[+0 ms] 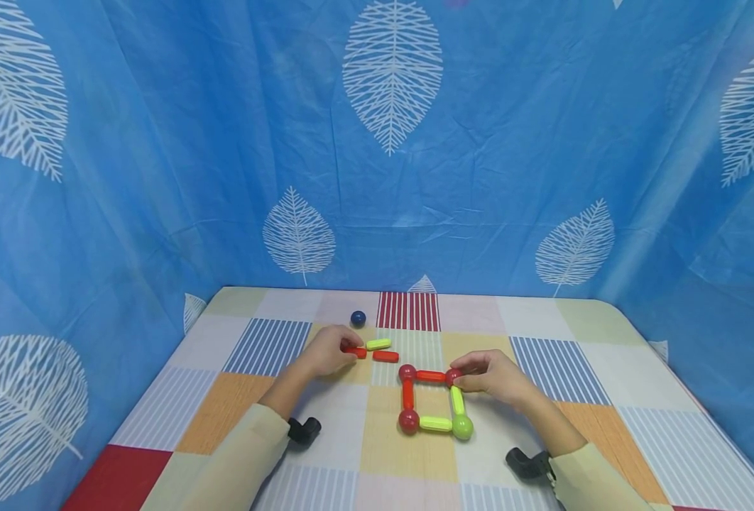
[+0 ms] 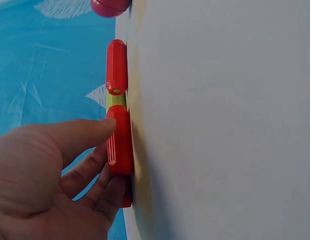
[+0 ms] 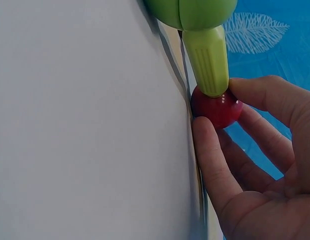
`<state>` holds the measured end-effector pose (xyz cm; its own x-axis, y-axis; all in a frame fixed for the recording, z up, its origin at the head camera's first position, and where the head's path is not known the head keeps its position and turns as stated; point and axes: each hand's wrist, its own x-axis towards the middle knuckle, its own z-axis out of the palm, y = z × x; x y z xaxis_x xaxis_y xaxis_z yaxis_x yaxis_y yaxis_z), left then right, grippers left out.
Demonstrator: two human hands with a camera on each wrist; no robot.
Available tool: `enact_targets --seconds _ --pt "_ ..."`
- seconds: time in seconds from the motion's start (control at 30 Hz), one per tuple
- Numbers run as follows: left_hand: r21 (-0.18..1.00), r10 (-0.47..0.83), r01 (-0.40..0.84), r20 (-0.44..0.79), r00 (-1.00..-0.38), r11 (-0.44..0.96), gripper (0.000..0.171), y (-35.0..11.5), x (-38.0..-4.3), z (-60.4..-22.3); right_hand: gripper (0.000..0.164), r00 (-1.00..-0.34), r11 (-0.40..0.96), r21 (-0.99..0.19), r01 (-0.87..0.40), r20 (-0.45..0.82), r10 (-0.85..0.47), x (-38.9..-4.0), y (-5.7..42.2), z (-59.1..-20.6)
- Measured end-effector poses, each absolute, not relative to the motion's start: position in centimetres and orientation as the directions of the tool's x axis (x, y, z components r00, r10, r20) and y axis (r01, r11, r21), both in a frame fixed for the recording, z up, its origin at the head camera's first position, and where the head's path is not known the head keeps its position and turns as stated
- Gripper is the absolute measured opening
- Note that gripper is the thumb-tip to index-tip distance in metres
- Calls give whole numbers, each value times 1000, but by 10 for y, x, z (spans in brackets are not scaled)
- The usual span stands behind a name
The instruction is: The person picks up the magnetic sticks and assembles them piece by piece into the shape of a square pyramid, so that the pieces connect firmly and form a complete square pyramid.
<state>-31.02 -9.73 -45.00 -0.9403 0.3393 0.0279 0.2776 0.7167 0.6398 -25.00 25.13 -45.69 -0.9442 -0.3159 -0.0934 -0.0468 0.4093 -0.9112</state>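
Note:
A four-sided frame of magnetic rods and balls lies on the table. Its corners are red balls (image 1: pixel 409 421) and one green ball (image 1: pixel 462 426); red rods (image 1: pixel 430 376) and yellow-green rods (image 1: pixel 435 424) join them. At the far right corner, my right hand (image 1: pixel 495 376) holds a red ball (image 3: pixel 217 107) between thumb and fingers, a yellow-green rod (image 3: pixel 209 60) touching that ball. My left hand (image 1: pixel 330 349) pinches a loose red rod (image 2: pixel 120 140), thumb on its near side. Beside it lie another red rod (image 1: pixel 386 357) and a yellow-green rod (image 1: pixel 378 344).
A dark blue ball (image 1: pixel 358 319) sits behind the left hand. The table (image 1: pixel 326 440) wears a patchwork-print cloth, and blue leaf-print curtains (image 1: pixel 479 142) surround its back and sides. Black wrist mounts (image 1: pixel 304 431) stick out from both sleeves.

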Motion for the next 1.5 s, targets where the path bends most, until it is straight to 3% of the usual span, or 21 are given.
enact_targets --seconds 0.37,0.63,1.23,1.5 --pt "610 358 279 -8 -934 742 23 -93 -308 -451 36 -949 439 -898 -44 -100 -299 -251 251 -457" --pt "733 402 261 -19 -916 629 30 -84 -293 -448 36 -950 441 -897 -41 -102 -294 -251 250 -456" --pt "923 627 290 73 -776 252 25 -55 -247 -441 37 -947 411 -911 -35 -101 -304 -252 250 -456" --pt "921 685 285 29 -728 265 26 -42 -236 -441 36 -948 406 -913 -35 -98 -303 -253 251 -457"
